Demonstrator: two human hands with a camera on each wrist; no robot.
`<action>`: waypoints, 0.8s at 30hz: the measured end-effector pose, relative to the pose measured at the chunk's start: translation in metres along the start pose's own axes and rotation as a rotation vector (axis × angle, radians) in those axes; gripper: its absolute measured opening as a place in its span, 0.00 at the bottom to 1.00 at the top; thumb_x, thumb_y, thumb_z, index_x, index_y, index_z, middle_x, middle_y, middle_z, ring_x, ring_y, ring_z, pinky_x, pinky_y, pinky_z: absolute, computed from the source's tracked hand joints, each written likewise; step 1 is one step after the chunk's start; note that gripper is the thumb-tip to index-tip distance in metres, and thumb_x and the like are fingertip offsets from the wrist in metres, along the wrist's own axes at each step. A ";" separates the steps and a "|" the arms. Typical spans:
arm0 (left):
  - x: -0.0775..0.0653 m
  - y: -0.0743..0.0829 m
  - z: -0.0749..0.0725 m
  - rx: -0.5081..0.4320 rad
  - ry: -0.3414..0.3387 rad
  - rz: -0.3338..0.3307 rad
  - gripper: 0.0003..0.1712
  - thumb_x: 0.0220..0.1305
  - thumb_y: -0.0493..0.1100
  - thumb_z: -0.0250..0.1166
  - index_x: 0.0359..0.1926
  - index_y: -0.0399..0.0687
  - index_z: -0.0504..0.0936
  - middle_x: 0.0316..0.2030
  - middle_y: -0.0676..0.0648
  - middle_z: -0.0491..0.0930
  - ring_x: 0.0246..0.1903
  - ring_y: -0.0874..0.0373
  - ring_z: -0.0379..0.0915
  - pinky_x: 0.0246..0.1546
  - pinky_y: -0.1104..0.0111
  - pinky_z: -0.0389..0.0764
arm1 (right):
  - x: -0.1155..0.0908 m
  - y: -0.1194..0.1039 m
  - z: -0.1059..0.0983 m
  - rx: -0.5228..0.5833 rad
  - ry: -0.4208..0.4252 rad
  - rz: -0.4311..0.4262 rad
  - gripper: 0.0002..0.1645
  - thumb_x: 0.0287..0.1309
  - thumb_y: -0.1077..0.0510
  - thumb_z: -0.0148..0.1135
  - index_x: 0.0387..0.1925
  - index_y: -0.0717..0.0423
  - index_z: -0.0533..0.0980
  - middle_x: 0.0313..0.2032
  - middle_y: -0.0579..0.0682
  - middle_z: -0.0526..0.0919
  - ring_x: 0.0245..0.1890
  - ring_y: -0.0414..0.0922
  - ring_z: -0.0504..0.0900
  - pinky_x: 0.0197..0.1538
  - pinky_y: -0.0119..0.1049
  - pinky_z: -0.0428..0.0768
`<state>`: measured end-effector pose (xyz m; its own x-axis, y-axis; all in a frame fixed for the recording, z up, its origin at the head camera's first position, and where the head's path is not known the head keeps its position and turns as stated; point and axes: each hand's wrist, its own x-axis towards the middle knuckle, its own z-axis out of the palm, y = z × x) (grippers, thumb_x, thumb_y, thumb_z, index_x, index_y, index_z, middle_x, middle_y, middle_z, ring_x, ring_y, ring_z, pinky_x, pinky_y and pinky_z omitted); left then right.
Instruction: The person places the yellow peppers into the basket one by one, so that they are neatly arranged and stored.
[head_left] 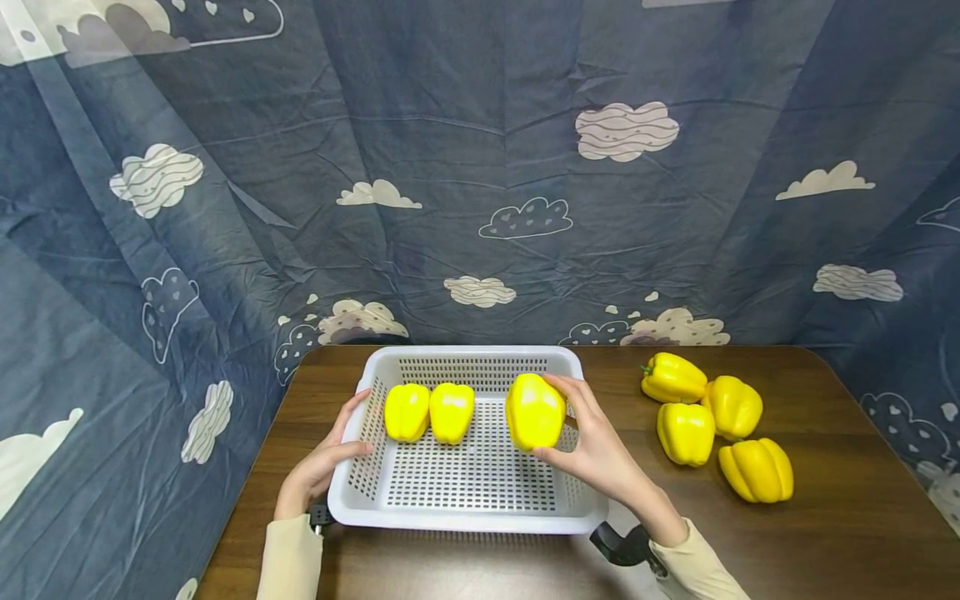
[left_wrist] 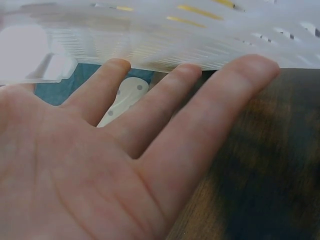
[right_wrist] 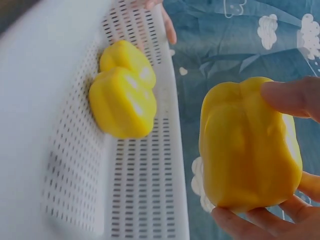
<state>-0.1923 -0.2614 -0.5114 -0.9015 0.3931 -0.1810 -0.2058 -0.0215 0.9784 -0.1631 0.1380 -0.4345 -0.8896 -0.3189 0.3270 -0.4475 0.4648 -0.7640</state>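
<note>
In the head view, the right hand [head_left: 596, 446] pinches a yellow pepper [head_left: 536, 412] between thumb and fingers over the right part of a white basket [head_left: 465, 522]; two peppers [head_left: 407, 414] sit inside at left, four loose peppers [head_left: 686, 435] on the table [head_left: 465, 575] at right. Only the left wrist view shows the left hand's [left_wrist: 100, 160] spread fingers touching the basket's outer wall, which screens all but yellow slivers. The right wrist view shows fingertips beneath the pinched pepper, the curtain [right_wrist: 235, 55] behind.

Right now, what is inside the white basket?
Two yellow peppers sit in the basket, toward its left end. In the head view, the pepper held by the right hand hides part of the bottom.
</note>
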 end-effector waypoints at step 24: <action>0.000 0.004 -0.007 0.064 -0.033 0.001 0.50 0.60 0.33 0.57 0.73 0.65 0.38 0.71 0.34 0.36 0.59 0.27 0.54 0.43 0.42 0.74 | 0.041 -0.001 0.028 0.063 -0.080 0.081 0.54 0.37 0.64 0.75 0.68 0.56 0.59 0.62 0.56 0.62 0.60 0.53 0.66 0.54 0.52 0.73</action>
<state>-0.1960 -0.2676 -0.5082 -0.8881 0.4237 -0.1780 -0.1796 0.0364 0.9831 -0.1966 0.1009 -0.4360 -0.9112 -0.3484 0.2198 -0.3659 0.4395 -0.8203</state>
